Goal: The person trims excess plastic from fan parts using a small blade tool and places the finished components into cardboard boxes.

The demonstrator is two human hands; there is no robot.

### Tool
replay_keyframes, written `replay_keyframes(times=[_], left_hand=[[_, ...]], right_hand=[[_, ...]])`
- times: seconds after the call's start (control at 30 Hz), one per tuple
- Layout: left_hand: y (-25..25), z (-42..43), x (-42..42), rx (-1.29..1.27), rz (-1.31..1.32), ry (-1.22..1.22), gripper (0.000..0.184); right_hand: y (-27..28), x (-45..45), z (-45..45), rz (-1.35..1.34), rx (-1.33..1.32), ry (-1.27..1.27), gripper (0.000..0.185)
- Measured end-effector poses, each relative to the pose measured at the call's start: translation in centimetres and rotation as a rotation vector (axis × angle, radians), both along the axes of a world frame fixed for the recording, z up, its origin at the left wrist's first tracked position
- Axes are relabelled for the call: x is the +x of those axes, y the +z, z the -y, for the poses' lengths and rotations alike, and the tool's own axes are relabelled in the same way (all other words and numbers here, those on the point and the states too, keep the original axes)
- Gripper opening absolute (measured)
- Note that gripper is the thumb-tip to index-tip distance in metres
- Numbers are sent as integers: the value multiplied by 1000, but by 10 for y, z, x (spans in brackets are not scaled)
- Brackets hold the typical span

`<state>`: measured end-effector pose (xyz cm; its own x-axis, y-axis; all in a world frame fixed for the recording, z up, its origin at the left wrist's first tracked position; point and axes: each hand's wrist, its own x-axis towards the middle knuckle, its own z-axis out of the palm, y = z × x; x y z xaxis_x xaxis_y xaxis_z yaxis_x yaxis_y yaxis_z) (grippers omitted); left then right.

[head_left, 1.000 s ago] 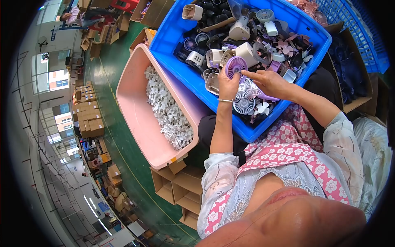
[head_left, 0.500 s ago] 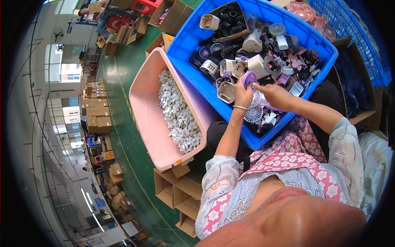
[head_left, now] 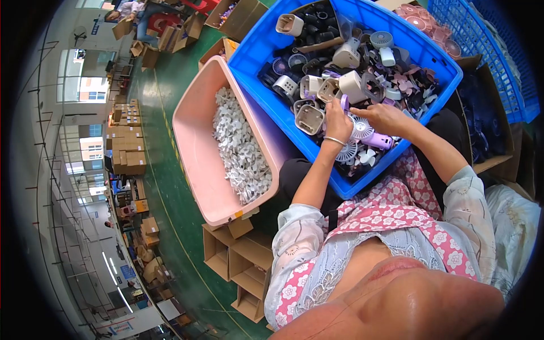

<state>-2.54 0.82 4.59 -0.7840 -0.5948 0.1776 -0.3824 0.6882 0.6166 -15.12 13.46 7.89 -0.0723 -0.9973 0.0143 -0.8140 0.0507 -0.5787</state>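
Observation:
My left hand (head_left: 338, 126), a bracelet at its wrist, is closed on a purple fan part (head_left: 344, 102), round and seen nearly edge-on. My right hand (head_left: 386, 119) is closed, its fingertips up against that part; what they pinch is too small to make out. Both hands are above a blue bin (head_left: 249, 52) of mixed fan pieces. Below them lie a white round fan grille (head_left: 347, 151), a purple fan handle (head_left: 378, 141) and a white fan blade (head_left: 368, 157). Beige square housings (head_left: 309, 119) sit just left of my left hand.
A pink tub (head_left: 195, 164) of white fan blades (head_left: 241, 150) stands left of the blue bin. Cardboard boxes (head_left: 249, 255) are on the green floor below it. A blue crate (head_left: 476, 39) and a carton of dark parts (head_left: 481, 113) stand at right. Another person (head_left: 133, 11) sits far left.
The purple fan part has turned from showing its round face to nearly edge-on. My right hand has shifted slightly, uncovering the purple handle below. The whole view has shifted a little.

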Motion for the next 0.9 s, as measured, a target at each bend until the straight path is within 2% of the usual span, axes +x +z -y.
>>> replay_keyframes(times=[0.07,0.1,0.17,0.2,0.23,0.27,0.3,0.37,0.4,0.43,0.47,0.53,0.57,0.6,0.67,0.73,0.77,0.83,0.9], left_hand=[[0,2,3,40,-7,-13,36],[2,6,5,33,-14,-52,37],[8,16,5,7,-45,-88,37],[28,14,4,103,-122,-51,36],[52,10,-1,198,-205,-17,34],[67,7,-1,233,-207,31,29],[68,8,1,358,-311,45,27],[47,18,1,530,-545,4,20],[51,17,-1,576,-535,19,21],[55,16,-1,619,-527,44,22],[48,18,-1,489,-491,52,23],[50,17,-2,585,-476,76,22],[45,22,1,837,-472,85,23],[43,23,2,837,-477,104,23],[39,22,2,1088,-596,95,26],[37,22,2,1097,-601,74,28],[37,21,1,1109,-604,44,31],[41,20,1,1049,-570,75,32],[41,20,1,1009,-532,99,29]], right_hand=[[-7,6,-2,9,-53,-28,50],[-6,11,-1,283,-66,-62,48],[0,11,0,518,-154,-108,45],[-13,10,6,602,-290,-107,45],[-11,7,8,571,-271,-99,45],[3,5,9,840,-200,-126,45],[20,2,9,1106,-129,-151,45],[30,-4,9,1290,-110,-103,45],[30,-4,9,1401,-81,-120,45],[22,-3,9,1663,-25,-116,44],[20,-4,9,1666,-19,-114,44],[24,-4,8,1858,90,-162,44],[26,-3,7,1841,109,-171,44],[30,-2,6,1765,113,-162,45],[26,2,5,1647,51,-96,44],[25,5,4,1197,5,-133,45],[16,9,4,724,-171,-183,47],[8,14,4,510,-363,-164,48],[10,15,0,469,-301,-182,46]])
